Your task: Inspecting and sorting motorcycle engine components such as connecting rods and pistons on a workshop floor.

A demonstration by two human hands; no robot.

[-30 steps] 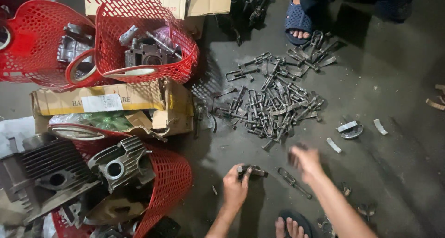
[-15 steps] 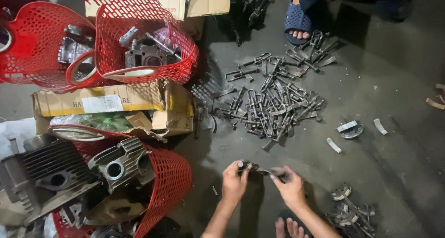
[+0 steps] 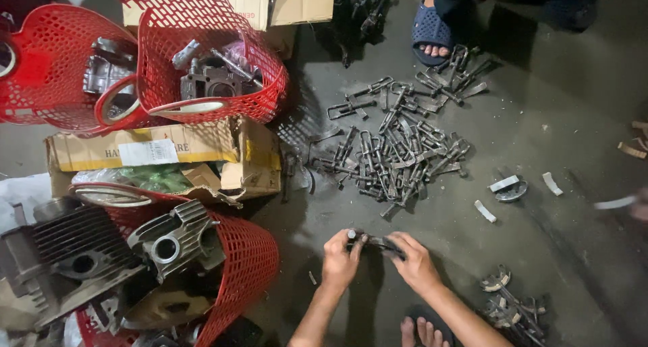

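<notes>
We pinch a small dark metal part (image 3: 375,242) between our left hand (image 3: 339,259) and right hand (image 3: 416,262), low over the dark concrete floor (image 3: 574,225). A heap of metal linkages (image 3: 398,151) lies at twelve o'clock, red baskets (image 3: 202,63) at ten; bare floor opens at three.

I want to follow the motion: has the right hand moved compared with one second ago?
Yes. The right hand moved left and nearer the person, away from the pile of metal parts, joining the left hand on a dark metal part.
</notes>
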